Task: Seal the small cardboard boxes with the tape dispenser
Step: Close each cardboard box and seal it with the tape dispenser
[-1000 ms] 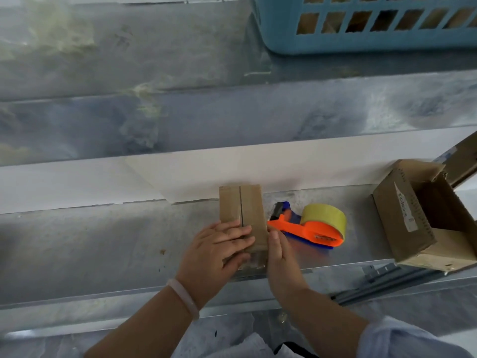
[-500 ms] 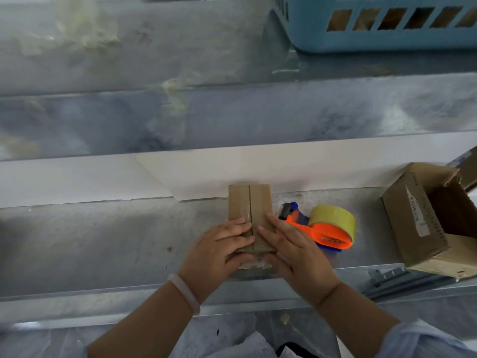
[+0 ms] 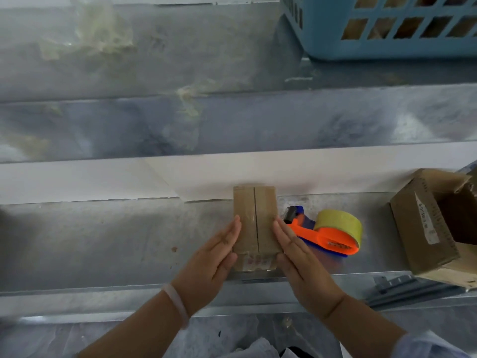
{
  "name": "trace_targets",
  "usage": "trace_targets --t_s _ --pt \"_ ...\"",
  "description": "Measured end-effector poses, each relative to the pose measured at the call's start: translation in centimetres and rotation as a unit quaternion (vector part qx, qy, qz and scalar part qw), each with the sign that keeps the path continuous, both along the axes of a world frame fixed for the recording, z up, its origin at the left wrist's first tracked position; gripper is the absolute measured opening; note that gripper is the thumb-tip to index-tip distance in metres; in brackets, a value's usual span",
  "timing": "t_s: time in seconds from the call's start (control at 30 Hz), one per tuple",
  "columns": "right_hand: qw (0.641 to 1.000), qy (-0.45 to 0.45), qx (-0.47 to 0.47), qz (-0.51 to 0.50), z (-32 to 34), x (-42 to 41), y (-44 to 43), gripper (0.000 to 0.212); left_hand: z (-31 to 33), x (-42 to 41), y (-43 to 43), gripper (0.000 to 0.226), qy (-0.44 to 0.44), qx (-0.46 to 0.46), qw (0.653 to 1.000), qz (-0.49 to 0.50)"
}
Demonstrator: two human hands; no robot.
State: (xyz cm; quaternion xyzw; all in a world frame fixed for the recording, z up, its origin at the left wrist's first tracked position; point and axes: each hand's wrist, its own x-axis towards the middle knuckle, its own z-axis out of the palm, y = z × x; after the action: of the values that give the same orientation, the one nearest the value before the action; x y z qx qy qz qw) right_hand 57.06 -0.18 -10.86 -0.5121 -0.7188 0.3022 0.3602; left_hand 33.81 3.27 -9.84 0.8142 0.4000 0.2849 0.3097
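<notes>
Both hands, left (image 3: 210, 264) and right (image 3: 303, 264), lie flat with straight fingers against the box (image 3: 255, 223) between them, gripping nothing. Just beyond the right fingertips sits the dispenser (image 3: 330, 232).

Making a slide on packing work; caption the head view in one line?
Left hand and right hand flank the small cardboard box with straight fingers; the tape dispenser lies beside it.

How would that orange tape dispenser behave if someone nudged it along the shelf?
The tape dispenser appears to lie on its side, so it would probably slide rather than roll. Its plastic frame looks stiff and is likely light for its size.
</notes>
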Motion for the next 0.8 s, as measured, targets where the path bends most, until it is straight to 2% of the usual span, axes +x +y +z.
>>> trace_targets --t_s 0.07,0.13,0.2,0.23,0.3,0.4,0.53,0.67,0.8 --pt "0.985 0.149 -0.073 -0.042 0.1 -1.2 -0.8 0.055 -0.1 1.5 -1.7 0.057 -0.105 -0.077 0.986 0.105" --pt "0.945 0.275 -0.15 -0.092 0.7 -2.6 -0.9 0.057 0.9 3.9 -2.3 0.056 -0.201 -0.172 0.944 0.195" --pt "0.922 0.314 -0.195 -0.117 1.5 -4.1 -0.5 0.065 2.0 6.3 -2.2 0.06 -0.306 -0.266 0.889 0.213" --pt "0.916 0.322 -0.202 -0.128 1.7 -4.7 -0.2 0.066 2.2 7.1 -2.0 0.052 -0.336 -0.281 0.872 0.22" --pt "0.908 0.335 -0.196 -0.156 1.9 -5.7 0.4 0.06 2.5 8.1 -1.8 0.034 -0.342 -0.261 0.869 0.247" --pt "0.916 0.297 -0.172 -0.207 1.4 -6.6 0.7 0.047 2.1 8.0 -1.9 0.032 -0.332 -0.227 0.873 0.277" --pt "0.92 0.26 -0.148 -0.252 1.0 -7.0 0.8 0.04 1.3 7.8 -1.6 0.035 -0.315 -0.215 0.877 0.293" --pt "0.911 0.283 -0.156 -0.256 1.2 -6.9 0.9 0.04 0.7 7.3 -1.4 0.04 -0.33 -0.241 0.868 0.283" --pt "0.909 0.302 -0.172 -0.229 1.1 -6.7 0.5 0.051 0.0 7.3 -1.5 0.054 -0.332 -0.26 0.868 0.261"
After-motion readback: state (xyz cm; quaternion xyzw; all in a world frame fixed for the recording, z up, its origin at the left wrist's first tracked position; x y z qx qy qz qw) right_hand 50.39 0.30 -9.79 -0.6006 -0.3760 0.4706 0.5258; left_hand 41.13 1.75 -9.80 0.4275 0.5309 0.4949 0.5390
